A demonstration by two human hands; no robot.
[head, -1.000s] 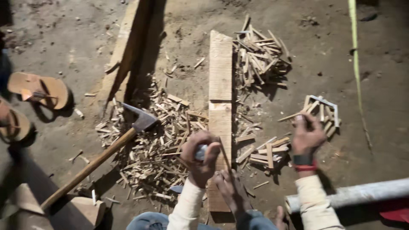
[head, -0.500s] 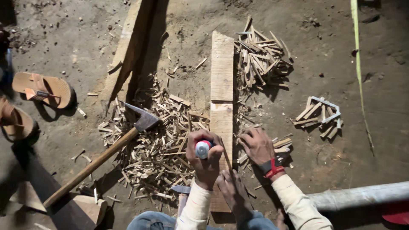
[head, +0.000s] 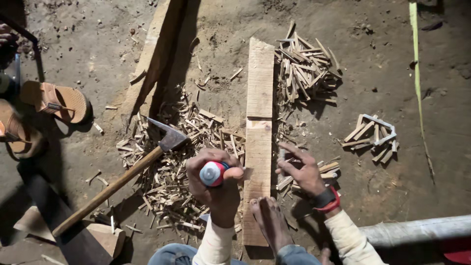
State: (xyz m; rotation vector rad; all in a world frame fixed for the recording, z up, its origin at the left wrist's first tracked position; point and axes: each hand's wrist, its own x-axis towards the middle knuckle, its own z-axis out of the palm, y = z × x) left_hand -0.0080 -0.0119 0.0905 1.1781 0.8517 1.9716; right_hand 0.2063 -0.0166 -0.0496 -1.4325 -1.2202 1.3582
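Left hand (head: 216,184) clamps a red-capped tool (head: 212,173) just left of the plank (head: 258,142) — right hand's (head: 304,169) fingers spread on sticks (head: 314,172) beside its right edge.

Rough pale wooden plank (head: 259,132), dull metal axe head (head: 169,139), glossy, perhaps plastic, red-and-white tool handle (head: 213,173)
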